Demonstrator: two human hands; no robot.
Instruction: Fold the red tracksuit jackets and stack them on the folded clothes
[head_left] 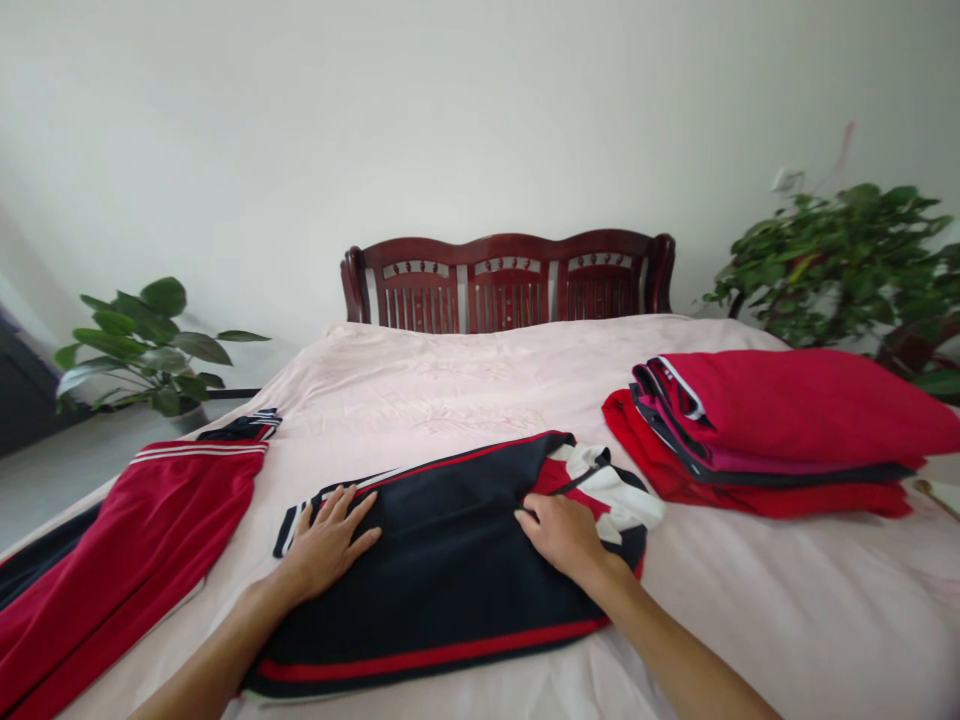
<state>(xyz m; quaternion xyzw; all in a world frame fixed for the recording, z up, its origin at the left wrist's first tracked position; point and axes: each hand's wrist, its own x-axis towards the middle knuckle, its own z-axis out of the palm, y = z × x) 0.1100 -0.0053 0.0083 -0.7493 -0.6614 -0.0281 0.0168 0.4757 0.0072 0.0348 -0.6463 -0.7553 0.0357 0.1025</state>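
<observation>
A folded navy jacket point(450, 560) with red piping, white stripes at its left end, and a red and white part at its right end lies on the bed in front of me. My left hand point(330, 540) rests flat on its left end, fingers spread. On the right, my right hand point(562, 535) has its fingers curled at the edge of the navy cloth, beside the crumpled white and red fabric point(611, 490). The fingers appear to grip that edge, and their tips are partly hidden.
Right of the jacket stands a stack of folded red and dark clothes point(810, 410). Red garments with white stripes point(157, 540) lie at the left. A pink sheet point(450, 390) covers the bed, below a wooden headboard point(510, 285). Potted plants point(150, 340) flank it.
</observation>
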